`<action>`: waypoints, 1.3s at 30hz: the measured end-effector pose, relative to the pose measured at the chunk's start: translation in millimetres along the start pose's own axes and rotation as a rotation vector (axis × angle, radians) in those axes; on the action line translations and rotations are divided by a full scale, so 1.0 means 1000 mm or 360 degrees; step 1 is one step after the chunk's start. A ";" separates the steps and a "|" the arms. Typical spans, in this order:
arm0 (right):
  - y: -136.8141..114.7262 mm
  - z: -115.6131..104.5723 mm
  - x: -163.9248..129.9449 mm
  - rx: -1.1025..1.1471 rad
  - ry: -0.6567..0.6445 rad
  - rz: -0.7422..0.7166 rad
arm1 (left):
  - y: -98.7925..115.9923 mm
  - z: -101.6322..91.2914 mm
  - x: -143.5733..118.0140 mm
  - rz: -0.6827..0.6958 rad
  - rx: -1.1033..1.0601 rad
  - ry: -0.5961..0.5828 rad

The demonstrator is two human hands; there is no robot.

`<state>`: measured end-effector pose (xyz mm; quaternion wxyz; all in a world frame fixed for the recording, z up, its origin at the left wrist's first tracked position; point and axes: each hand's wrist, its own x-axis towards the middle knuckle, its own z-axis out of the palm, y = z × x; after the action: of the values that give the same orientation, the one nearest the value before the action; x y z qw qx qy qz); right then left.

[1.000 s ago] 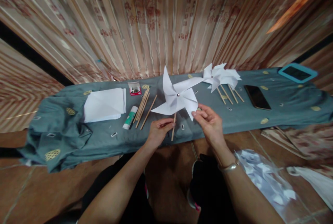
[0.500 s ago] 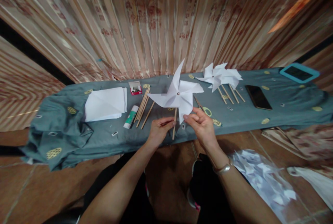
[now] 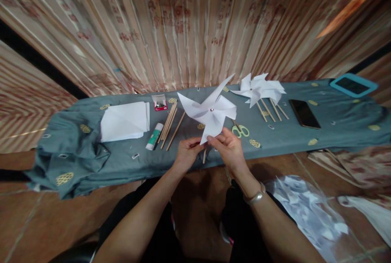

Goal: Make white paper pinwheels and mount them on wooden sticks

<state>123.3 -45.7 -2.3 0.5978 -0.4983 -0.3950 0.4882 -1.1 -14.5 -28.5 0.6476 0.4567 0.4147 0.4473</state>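
Your left hand (image 3: 186, 155) sits just below the middle of the frame, fingers pinched around the wooden stick (image 3: 204, 156) of a white paper pinwheel (image 3: 210, 112). Your right hand (image 3: 229, 151) is just beside it, fingertips closed on the lowest blade tip of the pinwheel. The pinwheel stands upright above both hands, at the centre of the frame, with a small metal pin showing at its hub; most of its stick is hidden behind the paper and your fingers.

Behind it runs a low table covered by a grey-green cloth (image 3: 336, 128) across the middle of the frame. On the cloth, left of centre, lie a stack of white paper (image 3: 125, 121), a glue stick (image 3: 154, 136), a bundle of wooden sticks (image 3: 169, 125) and a small red box of pins (image 3: 159, 103). Just right of your hands lie yellow-handled scissors (image 3: 241, 131). Further right, a pile of finished pinwheels (image 3: 259, 87) rests with sticks pointing toward you, then a dark phone (image 3: 304, 113), and a tablet in a blue case (image 3: 352, 85) at the upper right. A plastic bag of paper scraps (image 3: 308, 210) lies on the floor at lower right.
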 end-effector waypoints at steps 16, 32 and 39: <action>-0.013 -0.061 0.006 -0.0849 0.0538 -0.0421 | -0.001 -0.011 0.002 -0.0029 -0.0044 0.0107; -0.013 -0.070 0.008 -0.1116 0.0599 -0.0599 | -0.008 -0.005 -0.001 -0.0083 0.0055 -0.0014; -0.007 -0.060 0.006 -0.0759 0.0492 -0.0449 | -0.006 -0.006 0.000 -0.0074 0.0057 0.0035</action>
<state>183.1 -52.8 -6.5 0.5789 -0.6330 -0.4679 0.2127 -5.6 -13.9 -35.4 0.6450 0.4534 0.4403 0.4296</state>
